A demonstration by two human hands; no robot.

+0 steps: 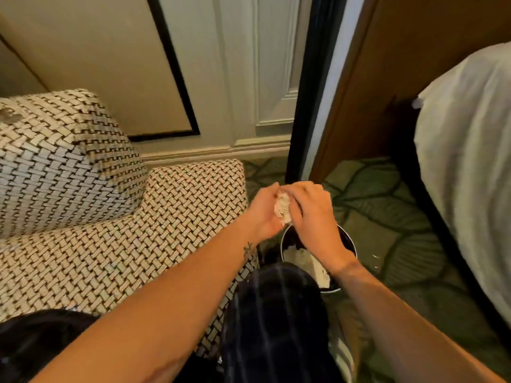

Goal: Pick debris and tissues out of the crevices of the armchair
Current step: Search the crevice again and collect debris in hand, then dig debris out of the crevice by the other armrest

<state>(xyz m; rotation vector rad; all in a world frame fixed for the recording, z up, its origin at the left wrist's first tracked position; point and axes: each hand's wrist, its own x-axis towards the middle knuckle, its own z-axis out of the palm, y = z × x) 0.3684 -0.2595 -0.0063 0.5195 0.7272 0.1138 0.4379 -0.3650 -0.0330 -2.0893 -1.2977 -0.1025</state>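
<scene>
Together, left fingers (270, 192) curl round tissue (282, 209); right fingers (297, 196) too.

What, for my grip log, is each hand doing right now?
Left hand: holds the tissue.
Right hand: grips the same tissue.

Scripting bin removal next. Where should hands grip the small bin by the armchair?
Probably the bin by its round rim, from the right: the armchair crowds its left, a knee covers the near edge, and the open top leaves the lip free to pinch.
</scene>
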